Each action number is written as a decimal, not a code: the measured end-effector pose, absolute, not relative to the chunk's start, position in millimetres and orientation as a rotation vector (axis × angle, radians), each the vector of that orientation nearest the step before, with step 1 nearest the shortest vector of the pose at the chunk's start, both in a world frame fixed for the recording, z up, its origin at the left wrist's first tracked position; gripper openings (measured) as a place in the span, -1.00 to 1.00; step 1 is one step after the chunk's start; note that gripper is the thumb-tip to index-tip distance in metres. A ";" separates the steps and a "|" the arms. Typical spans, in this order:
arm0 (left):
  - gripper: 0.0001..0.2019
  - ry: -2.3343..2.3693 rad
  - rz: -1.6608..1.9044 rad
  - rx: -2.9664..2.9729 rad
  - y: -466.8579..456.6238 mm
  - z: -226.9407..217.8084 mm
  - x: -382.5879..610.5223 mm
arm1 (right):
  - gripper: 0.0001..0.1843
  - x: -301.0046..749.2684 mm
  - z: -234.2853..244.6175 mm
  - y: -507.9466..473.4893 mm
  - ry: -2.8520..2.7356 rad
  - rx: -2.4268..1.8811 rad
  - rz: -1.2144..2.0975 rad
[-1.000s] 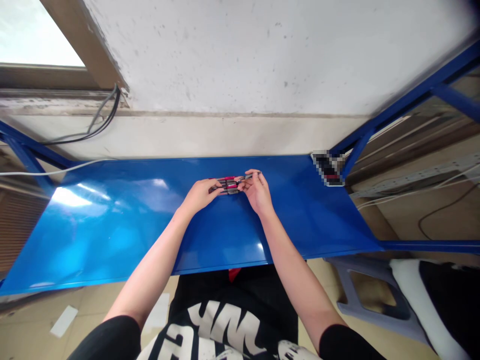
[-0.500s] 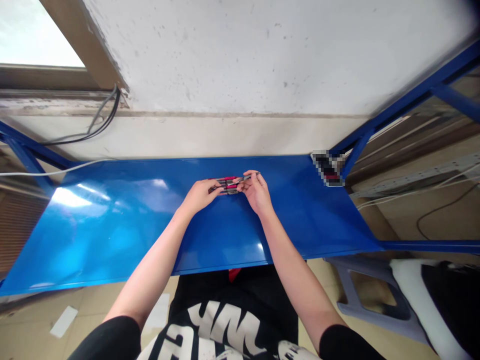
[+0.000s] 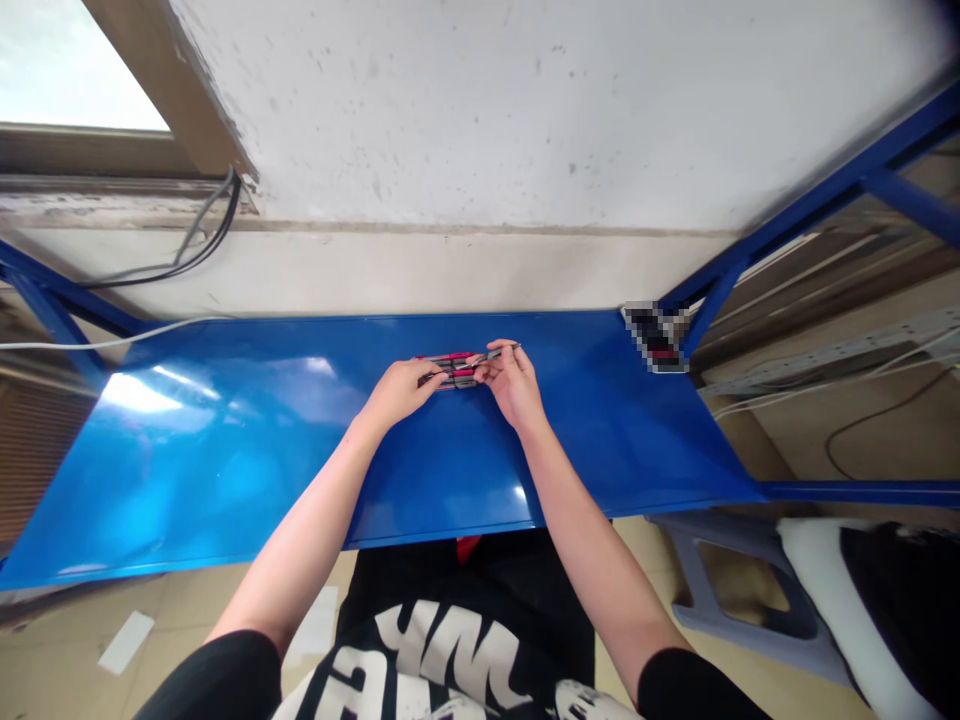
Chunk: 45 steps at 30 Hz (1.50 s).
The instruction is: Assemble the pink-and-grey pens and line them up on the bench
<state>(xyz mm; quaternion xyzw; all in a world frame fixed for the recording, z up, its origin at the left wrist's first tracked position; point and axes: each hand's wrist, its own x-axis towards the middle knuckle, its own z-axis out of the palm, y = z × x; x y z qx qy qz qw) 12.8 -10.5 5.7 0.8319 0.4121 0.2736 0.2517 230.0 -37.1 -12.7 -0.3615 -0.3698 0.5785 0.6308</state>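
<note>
Several red and grey pens (image 3: 459, 372) lie side by side in a row near the back middle of the blue table (image 3: 450, 470). My left hand (image 3: 399, 390) is closed over the row's left end, thumb and fingers gripping pens there; the ends under the fingers are hidden. A grey pen (image 3: 495, 354) is pinched in my right hand (image 3: 511, 384), tilted slightly above the row's right end. The lower fingers of that hand touch or nearly touch the row; I cannot tell which.
A pixelated dark and white object (image 3: 656, 338) rests at the table's back right corner. Blue frame bars (image 3: 712, 310) rise on both sides. A white cable (image 3: 112, 343) crosses the back left. Behind the table stands a wall (image 3: 480, 270); a grey stool (image 3: 750, 600) is at the lower right.
</note>
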 end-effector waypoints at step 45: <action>-0.81 1.132 0.732 2.244 -7.5 2.6 12.3 | -0.61 227.4 -8.8 -39.6 -0.878 -0.870 1.295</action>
